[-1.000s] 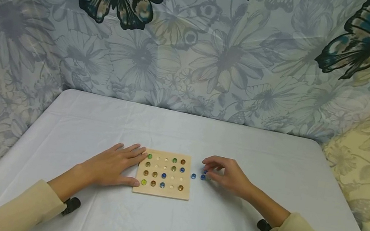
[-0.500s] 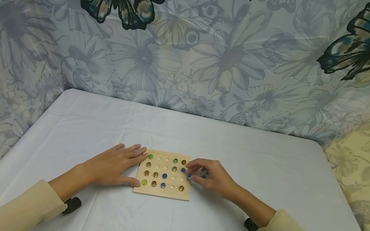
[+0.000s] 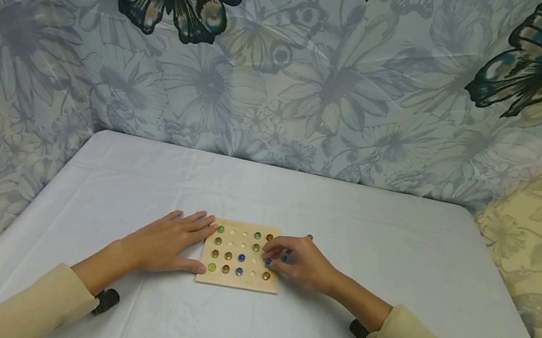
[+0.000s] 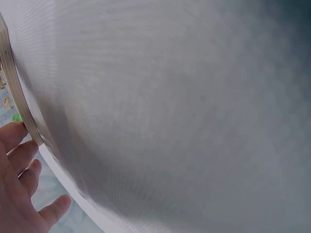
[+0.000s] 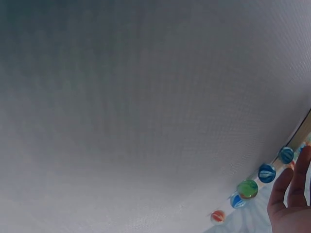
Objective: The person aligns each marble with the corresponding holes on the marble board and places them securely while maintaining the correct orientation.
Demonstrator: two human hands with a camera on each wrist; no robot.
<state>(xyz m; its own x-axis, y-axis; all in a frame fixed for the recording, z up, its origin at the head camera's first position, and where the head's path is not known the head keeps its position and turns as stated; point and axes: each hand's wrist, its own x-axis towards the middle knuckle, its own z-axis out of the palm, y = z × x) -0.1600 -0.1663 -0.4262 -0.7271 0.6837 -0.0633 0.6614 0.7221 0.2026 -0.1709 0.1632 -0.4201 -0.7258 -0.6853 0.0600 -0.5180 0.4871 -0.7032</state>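
Note:
A light wooden board (image 3: 230, 282) with rows of round hollows lies on the white table, holding several green, brown and blue glass marbles. My left hand (image 3: 163, 243) rests along its left edge with fingers spread. In the left wrist view the fingertips touch the board's edge (image 4: 22, 99). Over the board's right side, my right hand (image 3: 306, 263) pinches a blue marble (image 3: 268, 262) between thumb and fingers, at the third row from the back. Another blue marble (image 3: 285, 257) shows through the gap under this hand.
Loose marbles lie on the table beside the board in the right wrist view: a green one (image 5: 248, 189), an orange one (image 5: 218, 216) and several blue ones (image 5: 267, 173). A brown marble (image 3: 310, 236) peeks out behind my right hand. Patterned cloth (image 3: 286, 76) hangs behind the table.
My right hand has moved left from the loose marbles to the board, bringing a blue marble along. The left hand has stayed on the board's edge.

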